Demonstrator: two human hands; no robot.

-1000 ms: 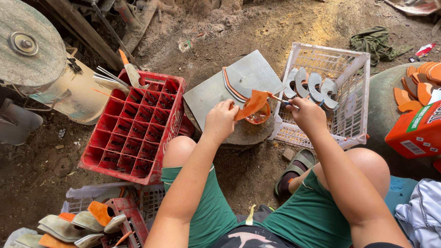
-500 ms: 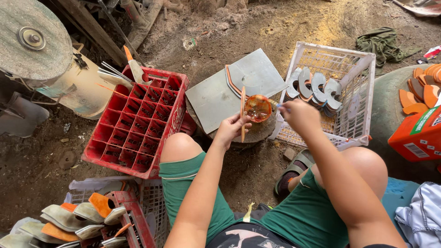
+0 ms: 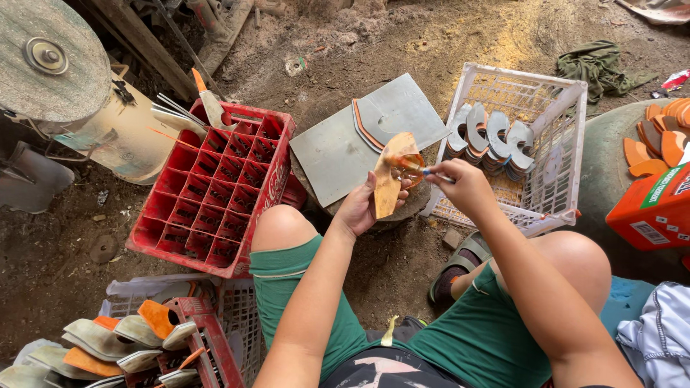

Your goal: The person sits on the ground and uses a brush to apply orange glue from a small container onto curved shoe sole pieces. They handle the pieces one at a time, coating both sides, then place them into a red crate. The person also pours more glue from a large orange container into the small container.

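My left hand (image 3: 361, 207) holds a curved, orange-coated blade-shaped piece (image 3: 389, 179) upright over a grey metal sheet (image 3: 338, 147). My right hand (image 3: 467, 188) pinches a thin brush (image 3: 431, 171) whose tip touches the piece near its top. Another curved cut-out with an orange edge (image 3: 363, 123) lies on the sheet. Both hands are in front of my knees.
A red plastic crate (image 3: 215, 188) stands at left, a white plastic basket (image 3: 533, 136) with several grey curved pieces at right. An orange box (image 3: 654, 208) and orange pieces (image 3: 658, 144) lie at far right. A grinding disc machine (image 3: 50, 65) is at upper left, coated pieces (image 3: 122, 343) at lower left.
My left hand has turned the orange piece from flat to upright and lowered it slightly. My right hand has followed, keeping the brush on it.
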